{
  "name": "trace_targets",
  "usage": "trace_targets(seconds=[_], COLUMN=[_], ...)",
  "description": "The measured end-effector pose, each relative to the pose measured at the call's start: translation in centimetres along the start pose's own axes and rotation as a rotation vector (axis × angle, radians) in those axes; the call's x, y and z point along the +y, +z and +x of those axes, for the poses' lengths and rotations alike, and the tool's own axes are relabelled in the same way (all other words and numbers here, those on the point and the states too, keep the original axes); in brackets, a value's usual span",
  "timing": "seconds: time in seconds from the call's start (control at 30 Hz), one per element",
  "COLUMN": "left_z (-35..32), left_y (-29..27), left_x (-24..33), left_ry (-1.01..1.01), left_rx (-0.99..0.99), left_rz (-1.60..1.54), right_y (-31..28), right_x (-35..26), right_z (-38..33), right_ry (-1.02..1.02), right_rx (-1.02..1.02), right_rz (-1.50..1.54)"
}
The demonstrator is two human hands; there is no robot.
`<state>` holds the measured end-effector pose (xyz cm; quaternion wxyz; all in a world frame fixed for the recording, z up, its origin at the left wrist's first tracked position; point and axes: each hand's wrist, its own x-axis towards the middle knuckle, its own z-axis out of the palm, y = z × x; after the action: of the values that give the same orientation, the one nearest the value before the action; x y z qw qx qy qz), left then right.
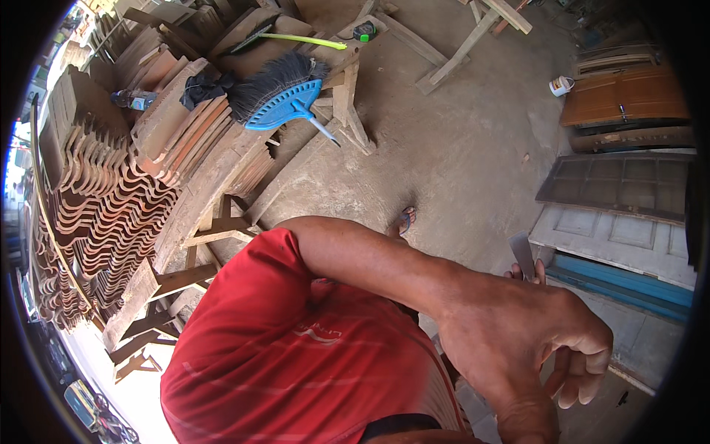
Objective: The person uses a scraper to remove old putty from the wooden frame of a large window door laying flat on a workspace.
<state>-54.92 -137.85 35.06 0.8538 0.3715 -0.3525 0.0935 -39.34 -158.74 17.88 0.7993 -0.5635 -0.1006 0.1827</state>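
My right hand rises from the lower edge at the right, back toward me. Its fingers curl loosely and nothing shows in them. My left arm, in a red shirt sleeve, crosses from the left and ends behind that hand. Only the fingertips of my left hand show above it, pinched on a thin grey metal blade that points up. Most of the left hand is hidden.
A blue broom lies on wooden trestles beside stacked clay roof tiles. Old wooden door panels lean at the right. A white tin stands on the concrete floor. A sandalled foot shows below my arm.
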Motion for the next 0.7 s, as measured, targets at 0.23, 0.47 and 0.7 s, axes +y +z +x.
trace_targets(seconds=[0.23, 0.47, 0.7], left_z=[12.3, 16.5, 14.6], left_y=[-11.4, -25.9, -44.0], left_x=[-1.2, -5.1, -1.8], left_ry=[-0.269, -0.352, -0.459], left_rx=[-0.078, 0.163, 0.783], left_rz=[0.301, 0.299, 0.607], right_y=[-0.9, 4.1, 8.4], right_x=[1.9, -2.1, -0.7], right_z=[16.3, 32.8, 47.9], right_ry=[0.03, -0.153, -0.029], right_rx=[-0.011, 0.08, -0.188], right_rz=[-0.003, 0.301, 0.358])
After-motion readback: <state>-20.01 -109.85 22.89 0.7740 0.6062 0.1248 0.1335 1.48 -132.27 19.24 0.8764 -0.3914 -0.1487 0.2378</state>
